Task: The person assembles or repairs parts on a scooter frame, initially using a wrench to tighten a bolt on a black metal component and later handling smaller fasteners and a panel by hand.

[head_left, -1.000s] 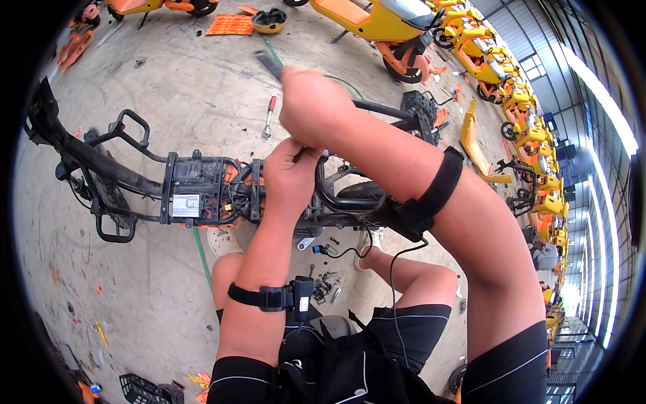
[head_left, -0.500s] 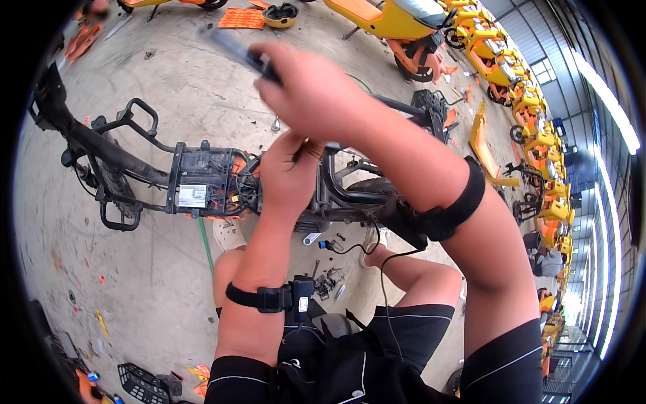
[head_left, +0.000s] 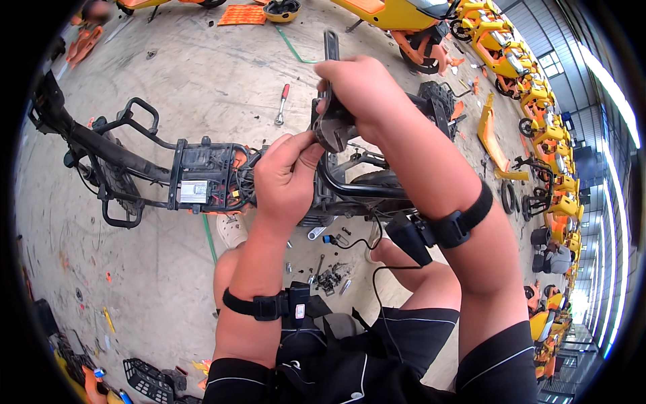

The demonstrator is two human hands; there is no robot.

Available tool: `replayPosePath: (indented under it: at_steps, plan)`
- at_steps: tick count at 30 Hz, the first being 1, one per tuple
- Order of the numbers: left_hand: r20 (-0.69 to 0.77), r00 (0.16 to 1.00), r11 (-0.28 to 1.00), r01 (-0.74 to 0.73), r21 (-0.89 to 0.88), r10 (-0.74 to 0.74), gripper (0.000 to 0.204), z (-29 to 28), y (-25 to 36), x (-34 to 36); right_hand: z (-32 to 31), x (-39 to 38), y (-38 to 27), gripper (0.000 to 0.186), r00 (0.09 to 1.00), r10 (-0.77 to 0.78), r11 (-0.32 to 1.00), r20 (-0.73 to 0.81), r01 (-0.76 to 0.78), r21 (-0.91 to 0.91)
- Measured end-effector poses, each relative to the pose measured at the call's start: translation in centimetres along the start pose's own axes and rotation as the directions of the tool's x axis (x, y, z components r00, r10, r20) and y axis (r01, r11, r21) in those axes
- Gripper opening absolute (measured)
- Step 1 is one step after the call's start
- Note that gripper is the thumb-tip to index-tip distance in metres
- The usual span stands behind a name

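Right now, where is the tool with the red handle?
In the head view, the red-handled tool lies on the floor, beyond the left hand and left of the wrench in the right hand.

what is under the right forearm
Black frame tubes show on both sides of the right forearm; whatever lies directly beneath it is covered and cannot be seen.

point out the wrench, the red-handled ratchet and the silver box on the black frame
wrench (head_left: pixel 330 132): head view, on its wide lower end
red-handled ratchet (head_left: pixel 284 93): head view, on its red handle
silver box (head_left: pixel 194 192): head view, on its upper face
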State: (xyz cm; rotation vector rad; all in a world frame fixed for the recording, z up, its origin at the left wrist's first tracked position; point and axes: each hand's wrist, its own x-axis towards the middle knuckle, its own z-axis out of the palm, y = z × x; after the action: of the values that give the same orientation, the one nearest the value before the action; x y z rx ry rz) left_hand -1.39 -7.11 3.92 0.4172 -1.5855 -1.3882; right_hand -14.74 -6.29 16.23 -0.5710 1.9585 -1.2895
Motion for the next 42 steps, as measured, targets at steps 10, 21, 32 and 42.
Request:
replayPosePath:
  at_steps: [10,21,32,42]
  plan:
    - [0.265,0.949,0.832,0.281,-0.478,-0.168,0.030,-1.6,-0.1,-1.6,-4.5,-7.6,4.6,0.044,0.998,-0.066,0.934,-0.022,0.069,0.352]
    - [0.462,0.881,0.796,0.348,-0.495,-0.098,0.014,-1.0,3.9,-3.1,-4.9,-13.0,8.5,0.022,0.522,-0.843,0.147,0.129,0.455,-0.878]
    - [0.467,0.859,0.463,0.507,-0.727,-0.208,0.021,-1.2,4.2,-3.2,-3.4,-16.7,7.2,0.040,0.892,-0.408,0.741,0.196,0.449,-0.499]
    - [0.639,0.768,0.395,0.603,-0.693,-0.049,0.027,-0.6,3.2,-3.4,-3.0,-17.4,9.2,0.026,0.902,0.017,0.917,0.431,-0.186,0.353]
